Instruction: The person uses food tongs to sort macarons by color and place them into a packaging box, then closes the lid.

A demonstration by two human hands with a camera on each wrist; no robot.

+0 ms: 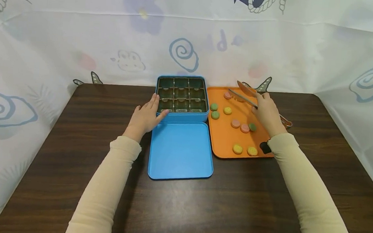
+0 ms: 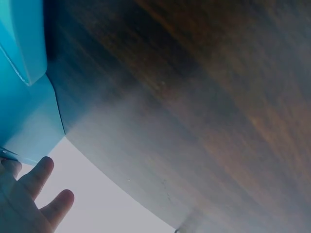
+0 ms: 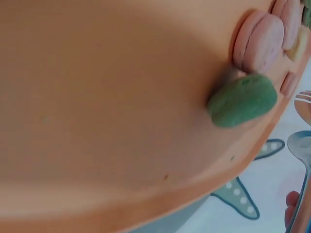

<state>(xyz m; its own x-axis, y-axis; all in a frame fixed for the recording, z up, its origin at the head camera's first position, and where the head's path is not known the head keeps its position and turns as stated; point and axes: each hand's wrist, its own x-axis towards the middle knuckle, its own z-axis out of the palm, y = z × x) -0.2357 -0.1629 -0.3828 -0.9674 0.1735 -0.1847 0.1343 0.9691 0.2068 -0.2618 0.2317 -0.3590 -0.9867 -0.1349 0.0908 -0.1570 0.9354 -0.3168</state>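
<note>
My left hand lies along the left side of a blue box, fingers extended and thumb at its front rim. In the left wrist view, that hand's fingertips show beside the blue wall. Inside the box, a clear insert divides it into several compartments. My right hand grips copper-coloured tongs over an orange tray. Their two arms stand apart near a pink macaron at the far left. The right wrist view shows one spoon-shaped tip and one fork-like tip.
More macarons lie scattered over the tray: green ones, yellow ones and pink ones. In front of the box lies a flat blue lid. A dark wooden table bears everything, with a printed white cloth behind it.
</note>
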